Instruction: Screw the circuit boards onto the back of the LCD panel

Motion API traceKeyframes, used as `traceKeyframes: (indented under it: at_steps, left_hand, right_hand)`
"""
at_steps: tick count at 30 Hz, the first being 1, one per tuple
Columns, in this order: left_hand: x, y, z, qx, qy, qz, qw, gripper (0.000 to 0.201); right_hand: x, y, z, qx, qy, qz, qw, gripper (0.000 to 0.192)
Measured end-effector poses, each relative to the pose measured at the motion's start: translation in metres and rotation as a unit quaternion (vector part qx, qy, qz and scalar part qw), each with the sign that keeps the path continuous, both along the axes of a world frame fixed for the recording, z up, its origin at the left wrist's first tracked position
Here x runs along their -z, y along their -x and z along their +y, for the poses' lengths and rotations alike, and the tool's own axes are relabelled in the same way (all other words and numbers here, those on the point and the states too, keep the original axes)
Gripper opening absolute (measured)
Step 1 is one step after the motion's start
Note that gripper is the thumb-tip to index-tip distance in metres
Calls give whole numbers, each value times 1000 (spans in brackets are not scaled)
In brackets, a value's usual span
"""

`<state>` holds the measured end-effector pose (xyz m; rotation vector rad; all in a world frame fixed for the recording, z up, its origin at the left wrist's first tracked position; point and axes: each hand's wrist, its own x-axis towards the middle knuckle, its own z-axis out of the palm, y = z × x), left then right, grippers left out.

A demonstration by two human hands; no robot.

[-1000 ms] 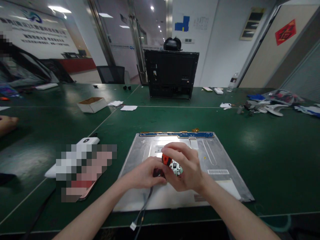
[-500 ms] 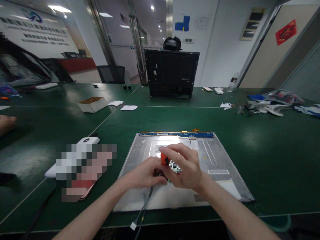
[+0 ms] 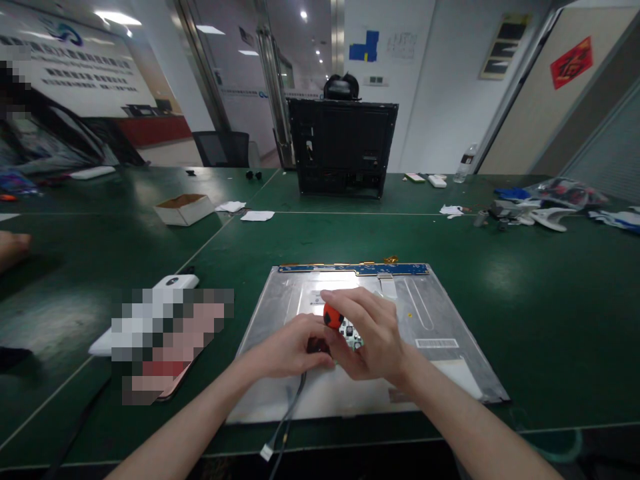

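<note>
A screwdriver point(image 3: 333, 315) with an orange and black handle stands nearly end-on to me; its shaft and tip are hidden. My right hand point(image 3: 373, 330) curls its thumb and fingers around the handle, the index finger reaching over the top. Against it from the left, my left hand point(image 3: 303, 343) is closed low over the work, and what its fingers pinch is hidden. Under both hands a small green circuit board point(image 3: 356, 339) partly shows, lying on the metal back of a display panel point(image 3: 425, 377). Dark cables point(image 3: 295, 400) run from beneath my left hand towards the table's front edge.
A white device point(image 3: 180, 283) and a pink phone-like object point(image 3: 185, 373), partly blurred out, lie left of the panel. Farther back are an open white box point(image 3: 185, 209) and a black monitor-like unit point(image 3: 345, 147). Plastic bags and parts point(image 3: 545, 207) lie at right. Another person's hand point(image 3: 13, 248) shows at far left.
The orange handle has turned, its black patches now showing differently, and my right fingers have loosened slightly around it. My left hand stays in place.
</note>
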<state>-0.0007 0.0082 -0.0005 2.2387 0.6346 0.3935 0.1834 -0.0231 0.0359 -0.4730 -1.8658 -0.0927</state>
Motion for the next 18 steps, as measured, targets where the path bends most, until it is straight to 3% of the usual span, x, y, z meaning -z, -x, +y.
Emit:
traceKeyframes:
  at_steps: [10, 18]
  left_hand:
    - [7, 2, -3, -28, -33, -4, 999, 12]
    - [-7, -2, -2, 1, -19, -18, 1000, 8]
  right_hand:
    - [3, 1, -1, 53, 12, 11, 998, 32]
    - [1, 0, -2, 9, 34, 0, 999, 54]
